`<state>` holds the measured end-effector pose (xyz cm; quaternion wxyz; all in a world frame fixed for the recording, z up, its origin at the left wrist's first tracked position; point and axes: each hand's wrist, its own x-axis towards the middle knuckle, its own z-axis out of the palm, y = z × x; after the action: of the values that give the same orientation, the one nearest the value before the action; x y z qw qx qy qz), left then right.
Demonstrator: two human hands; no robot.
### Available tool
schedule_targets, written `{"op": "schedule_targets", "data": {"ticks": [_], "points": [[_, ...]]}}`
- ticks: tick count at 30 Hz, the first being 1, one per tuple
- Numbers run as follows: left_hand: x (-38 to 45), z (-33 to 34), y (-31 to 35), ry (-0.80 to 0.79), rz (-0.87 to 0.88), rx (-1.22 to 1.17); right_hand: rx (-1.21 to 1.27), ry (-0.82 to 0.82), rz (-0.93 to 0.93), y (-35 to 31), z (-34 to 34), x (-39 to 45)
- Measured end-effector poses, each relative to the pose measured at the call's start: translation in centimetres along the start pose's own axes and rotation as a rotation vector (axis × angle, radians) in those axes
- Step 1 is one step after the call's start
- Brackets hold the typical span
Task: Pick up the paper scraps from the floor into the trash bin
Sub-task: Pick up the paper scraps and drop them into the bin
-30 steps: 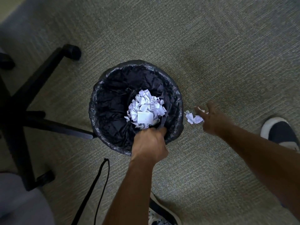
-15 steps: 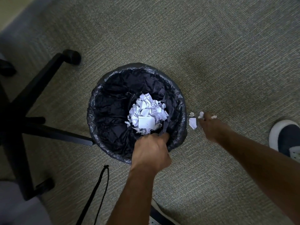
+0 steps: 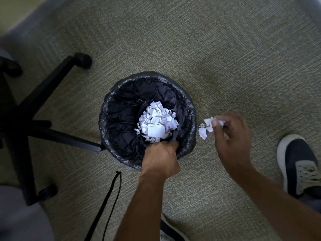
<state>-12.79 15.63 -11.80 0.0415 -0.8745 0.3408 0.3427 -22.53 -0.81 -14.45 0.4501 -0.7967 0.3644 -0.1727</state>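
Observation:
A round trash bin (image 3: pixel 119 94) lined with a black bag stands on the carpet, with a heap of crumpled white paper (image 3: pixel 156 122) inside. My left hand (image 3: pixel 160 160) grips the bin's near rim, fingers curled over the liner. My right hand (image 3: pixel 232 138) hovers just right of the bin and pinches white paper scraps (image 3: pixel 219 122) at its fingertips. A few more loose scraps (image 3: pixel 202 133) lie on the carpet between that hand and the bin.
A black office chair base (image 3: pixel 52 108) with castors spreads out left of the bin. A black strap (image 3: pixel 111 197) lies on the carpet near my left forearm. My right shoe (image 3: pixel 298 162) stands at the right edge, another shoe (image 3: pixel 172 232) at the bottom.
My right hand closed on scraps from the floor and lifted them slightly. The left hand kept its grip on the bin rim. The camera shifted a little.

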Motion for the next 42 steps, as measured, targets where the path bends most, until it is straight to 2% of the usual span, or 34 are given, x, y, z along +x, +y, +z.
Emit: {"op": "schedule_targets", "data": {"ticks": [2,3,5,7,8,10,12,16,18,20,22,25,31,38,42], "points": [[0.0,-0.1,0.0,0.007,-0.002,0.003,0.2,0.072,-0.083,-4.6,-0.1,-0.1],[0.0,-0.1,0.0,0.012,0.001,0.006,0.278,0.033,-0.129,-6.4,0.0,-0.2],[0.1,0.0,0.1,0.034,-0.001,0.003,0.377,-0.15,-0.186,-8.7,0.5,-0.7],[0.2,0.1,0.3,0.057,-0.015,-0.009,0.362,-0.314,-0.223,-9.7,1.0,-1.1],[0.2,0.2,0.3,0.064,-0.015,-0.015,0.332,-0.34,-0.261,-9.9,1.0,-1.0],[0.2,0.3,0.3,0.048,-0.003,-0.015,0.308,-0.283,-0.296,-9.6,0.7,-0.4],[0.1,0.3,0.1,0.026,0.002,0.001,0.304,-0.15,-0.172,-8.4,0.4,0.5],[0.0,-0.1,0.3,0.008,0.0,0.035,0.239,0.028,0.294,-0.2,0.5,1.4],[0.0,-0.1,0.3,0.0,0.012,0.041,0.045,-0.022,0.455,5.1,0.6,1.4],[0.1,0.0,0.2,0.006,0.022,0.044,-0.247,-0.245,0.517,9.3,0.5,1.3],[0.1,0.1,0.1,0.009,0.029,0.044,-0.502,-0.524,0.395,11.8,0.6,1.2],[0.1,0.4,0.0,0.017,0.04,0.037,-0.596,-0.714,0.174,12.9,1.5,2.1],[0.2,0.7,-0.3,0.03,0.073,0.038,-0.827,-0.895,0.064,12.5,5.5,3.5],[0.4,0.6,-0.5,0.031,0.092,0.027,-1.08,-0.92,-0.127,12.5,7.4,3.1],[0.5,0.5,-0.5,0.032,0.098,0.04,-1.124,-1.017,-0.158,13.0,7.8,2.7]]}}
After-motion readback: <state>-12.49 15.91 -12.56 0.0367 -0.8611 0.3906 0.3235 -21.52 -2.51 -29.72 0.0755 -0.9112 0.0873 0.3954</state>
